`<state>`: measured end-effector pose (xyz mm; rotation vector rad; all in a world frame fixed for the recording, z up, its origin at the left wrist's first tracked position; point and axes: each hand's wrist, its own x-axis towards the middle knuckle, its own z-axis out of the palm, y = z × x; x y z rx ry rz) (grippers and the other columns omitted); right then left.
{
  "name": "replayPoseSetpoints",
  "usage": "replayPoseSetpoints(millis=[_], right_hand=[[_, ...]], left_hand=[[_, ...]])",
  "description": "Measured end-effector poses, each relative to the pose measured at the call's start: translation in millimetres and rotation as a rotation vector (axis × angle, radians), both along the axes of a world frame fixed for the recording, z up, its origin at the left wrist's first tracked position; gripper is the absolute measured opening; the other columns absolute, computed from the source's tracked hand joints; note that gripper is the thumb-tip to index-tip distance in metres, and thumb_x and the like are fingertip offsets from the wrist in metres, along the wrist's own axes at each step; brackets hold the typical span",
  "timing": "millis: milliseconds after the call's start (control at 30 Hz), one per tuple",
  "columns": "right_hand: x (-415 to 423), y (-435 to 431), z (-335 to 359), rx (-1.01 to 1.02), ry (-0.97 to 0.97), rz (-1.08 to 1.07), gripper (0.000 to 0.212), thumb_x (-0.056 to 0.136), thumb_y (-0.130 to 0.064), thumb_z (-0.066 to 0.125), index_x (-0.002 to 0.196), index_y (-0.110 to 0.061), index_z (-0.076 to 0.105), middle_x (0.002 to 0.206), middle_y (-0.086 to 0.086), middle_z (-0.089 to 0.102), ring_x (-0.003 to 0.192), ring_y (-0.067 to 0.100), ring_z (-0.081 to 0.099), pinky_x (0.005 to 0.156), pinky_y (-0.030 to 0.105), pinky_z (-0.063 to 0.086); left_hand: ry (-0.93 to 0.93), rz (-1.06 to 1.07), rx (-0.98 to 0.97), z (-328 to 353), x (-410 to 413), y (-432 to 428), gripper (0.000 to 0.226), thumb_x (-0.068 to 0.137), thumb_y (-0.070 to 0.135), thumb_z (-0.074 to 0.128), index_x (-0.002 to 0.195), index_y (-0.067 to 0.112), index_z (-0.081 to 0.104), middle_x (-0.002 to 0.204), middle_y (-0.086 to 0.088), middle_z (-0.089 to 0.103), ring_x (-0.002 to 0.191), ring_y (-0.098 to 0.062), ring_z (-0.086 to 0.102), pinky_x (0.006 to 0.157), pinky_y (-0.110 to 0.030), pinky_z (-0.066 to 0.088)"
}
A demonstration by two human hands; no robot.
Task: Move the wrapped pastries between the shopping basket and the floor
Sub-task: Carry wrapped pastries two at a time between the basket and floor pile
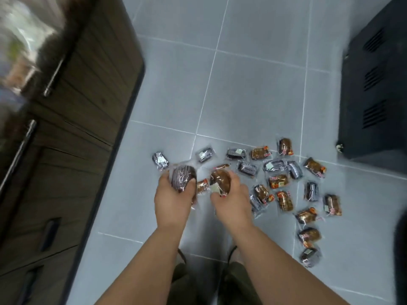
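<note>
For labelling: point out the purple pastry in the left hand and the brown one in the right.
purple pastry (181, 176): head view, middle of wrapper.
brown pastry (221, 178): head view, exposed upper part.

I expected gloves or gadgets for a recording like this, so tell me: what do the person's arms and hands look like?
Plain bare hands, nothing worn. The left hand and right hand have no gloves, and I can make out no rings, watch or bands. Both forearms are uncovered to the picture's edge, with no sleeve showing.
</note>
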<state>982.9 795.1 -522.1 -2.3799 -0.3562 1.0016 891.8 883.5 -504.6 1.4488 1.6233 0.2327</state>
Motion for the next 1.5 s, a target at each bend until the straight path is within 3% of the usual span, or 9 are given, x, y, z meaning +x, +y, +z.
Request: replayPoseSetpoints(millis=[100,233,400,567,667,833,1167,1400,1500], right_hand=[[8.1,-1.8,81.3,0.072,-0.053,0.000,0.071,0.081,-0.036,0.063,0.141,-0.048,0.028,0.126,0.001,0.043,0.118,0.021,0.045,0.104,0.042,0.038],[12.3,-15.5,183.7,0.222,-0.118,-0.052,0.075,0.079,-0.031,0.064,0.144,-0.044,0.028,0.133,-0.004,0.040,0.125,0.018,0.041,0.110,0.043,0.031],[10.3,-44.3,281.2,0.404,-0.164,-0.162,0.076,0.075,-0.030,0.068,0.140,-0.039,0.031,0.131,-0.008,0.048,0.118,0.014,0.050,0.104,0.039,0.042],[16.7,-68.4,345.6,0.550,-0.168,-0.178,0.068,0.077,-0.030,0.068,0.135,-0.040,0.034,0.124,-0.012,0.050,0.106,0.005,0.055,0.087,0.019,0.047],[29.6,-76.9,373.6,0.619,-0.184,-0.197,0.063,0.080,-0.025,0.067,0.133,-0.040,0.036,0.121,-0.015,0.049,0.101,-0.003,0.052,0.072,0.000,0.039],[41.9,-89.2,401.5,0.673,-0.272,-0.225,0.063,0.078,-0.030,0.067,0.133,-0.040,0.037,0.125,-0.014,0.051,0.111,0.005,0.055,0.093,0.024,0.046],[13.8,-106.0,436.1,0.668,-0.365,-0.355,0.063,0.081,-0.034,0.066,0.136,-0.037,0.034,0.129,-0.010,0.050,0.114,0.010,0.053,0.099,0.036,0.047],[-31.9,-133.2,452.0,0.595,-0.443,-0.496,0.063,0.087,-0.033,0.062,0.141,-0.032,0.030,0.134,-0.010,0.042,0.119,0.011,0.046,0.104,0.034,0.040],[-49.4,-156.8,448.6,0.566,-0.488,-0.603,0.063,0.086,-0.032,0.062,0.140,-0.030,0.031,0.134,-0.008,0.043,0.120,0.012,0.046,0.105,0.038,0.039]], left_hand=[[-0.057,0.013,0.073,77.0,6.4,0.9,0.034,0.074,0.040,0.072,0.099,0.027,0.053,0.084,0.009,0.063,0.079,-0.018,0.064,0.073,-0.045,0.057],[-0.105,-0.023,0.169,174.9,7.4,-6.4,0.052,0.072,0.049,0.072,0.117,0.027,0.057,0.102,0.005,0.065,0.094,-0.016,0.062,0.086,-0.033,0.051],[-0.188,-0.074,0.221,280.3,-2.1,-24.1,0.027,0.081,0.030,0.071,0.106,0.031,0.060,0.080,0.023,0.061,0.073,0.010,0.054,0.062,-0.011,0.038],[-0.304,-0.119,0.260,342.2,-0.3,-40.8,0.033,0.084,0.031,0.066,0.116,0.029,0.059,0.088,0.021,0.062,0.078,0.008,0.055,0.066,-0.020,0.040],[-0.347,-0.141,0.287,367.9,13.0,-50.5,0.027,0.085,0.027,0.066,0.109,0.032,0.055,0.085,0.020,0.061,0.075,0.010,0.055,0.063,-0.013,0.040],[-0.394,-0.198,0.352,399.6,34.3,-60.9,0.034,0.084,0.029,0.066,0.116,0.031,0.054,0.095,0.019,0.061,0.087,-0.004,0.059,0.077,-0.024,0.042],[-0.406,-0.429,0.398,442.4,21.4,-64.9,0.054,0.080,0.033,0.072,0.129,0.023,0.053,0.114,0.007,0.062,0.105,-0.012,0.059,0.087,-0.024,0.043],[-0.412,-0.684,0.393,451.7,5.0,-76.4,0.062,0.077,0.040,0.072,0.133,0.027,0.047,0.117,0.005,0.061,0.101,-0.019,0.061,0.084,-0.047,0.054],[-0.416,-0.811,0.389,447.4,5.7,-91.1,0.066,0.077,0.040,0.071,0.135,0.025,0.044,0.124,0.002,0.057,0.107,-0.020,0.058,0.088,-0.046,0.052]])
